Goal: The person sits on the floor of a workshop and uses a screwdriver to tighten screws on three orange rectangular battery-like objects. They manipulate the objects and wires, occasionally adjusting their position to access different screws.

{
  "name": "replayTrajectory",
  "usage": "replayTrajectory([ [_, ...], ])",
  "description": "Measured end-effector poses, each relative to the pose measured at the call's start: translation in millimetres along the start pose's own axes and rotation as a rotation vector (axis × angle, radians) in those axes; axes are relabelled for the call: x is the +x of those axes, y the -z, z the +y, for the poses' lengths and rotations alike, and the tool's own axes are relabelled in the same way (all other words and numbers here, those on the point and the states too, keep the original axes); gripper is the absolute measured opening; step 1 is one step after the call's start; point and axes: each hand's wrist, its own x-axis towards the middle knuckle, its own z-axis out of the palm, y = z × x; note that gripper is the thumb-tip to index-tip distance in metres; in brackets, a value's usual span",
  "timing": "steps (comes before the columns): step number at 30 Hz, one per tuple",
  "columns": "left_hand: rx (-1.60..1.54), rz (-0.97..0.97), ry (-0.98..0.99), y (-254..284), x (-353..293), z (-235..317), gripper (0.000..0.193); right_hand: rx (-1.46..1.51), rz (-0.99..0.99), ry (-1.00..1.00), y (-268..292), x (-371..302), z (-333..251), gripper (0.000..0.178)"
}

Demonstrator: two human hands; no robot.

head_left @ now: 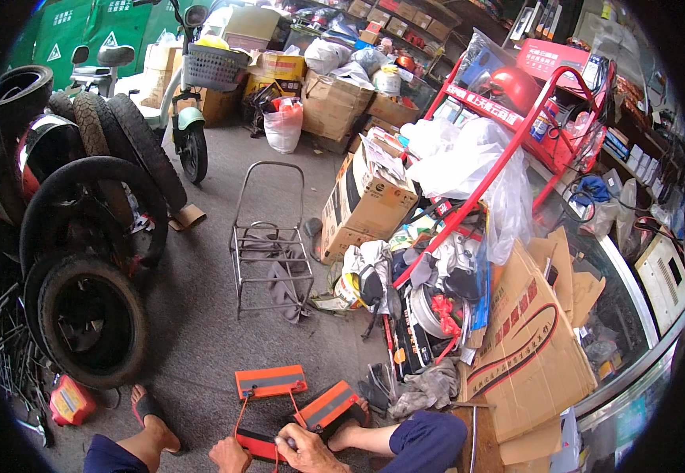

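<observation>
orange reflective panels (271, 381) with grey stripes are laid on the grey floor (200, 331) near the bottom edge of the view, a second one (327, 405) tilted just to the right of the first, and a third piece (259, 445), red with a dark face, is held low between the two hands. thin red cords are seen running from the far panels down toward the held piece, so the three appear to be linked. the left hand (229, 456) is closed against the left end of the held piece, though how far the fingers wrap cannot be told because the hand is cut by the frame edge. the right hand (304, 448) is curled over its right end, fingers pressed together on it. both bare legs and sandalled feet (151, 414) are set to either side of the work. as a judgement, the piece would be best handled with both ends supported evenly and the cords kept slack and untwisted, since a pull on one cord could drag the far panels across the floor. a stack of tyres (90, 315) stands to the left, a red can (70, 400) beside it, a metal trolley frame (270, 236) farther off, and cardboard boxes (528, 347) crowd the right.
</observation>
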Motion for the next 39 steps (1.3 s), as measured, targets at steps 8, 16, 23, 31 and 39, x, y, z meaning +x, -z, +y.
replayTrajectory([
  [8, 0.034, -0.038, 0.139, -29, 12, -20, 0.031, -0.2, -0.28, -0.142, -52, -43, 57, 0.015],
  [16, -0.036, -0.107, 0.133, -14, 35, -48, 0.047, -0.472, -0.503, -0.074, -112, -41, 76, 0.026],
  [23, -0.233, -0.295, 0.194, 10, 31, -52, 0.027, -0.501, -0.426, -0.211, -143, -54, 73, 0.028],
  [31, -0.248, -0.219, 0.197, 1, 32, -57, 0.026, -0.511, -0.346, -0.214, -134, -38, 70, 0.024],
  [39, -0.574, -0.131, 0.038, -44, 61, -59, 0.054, -0.486, -0.311, -0.159, -140, -37, 72, 0.023],
])
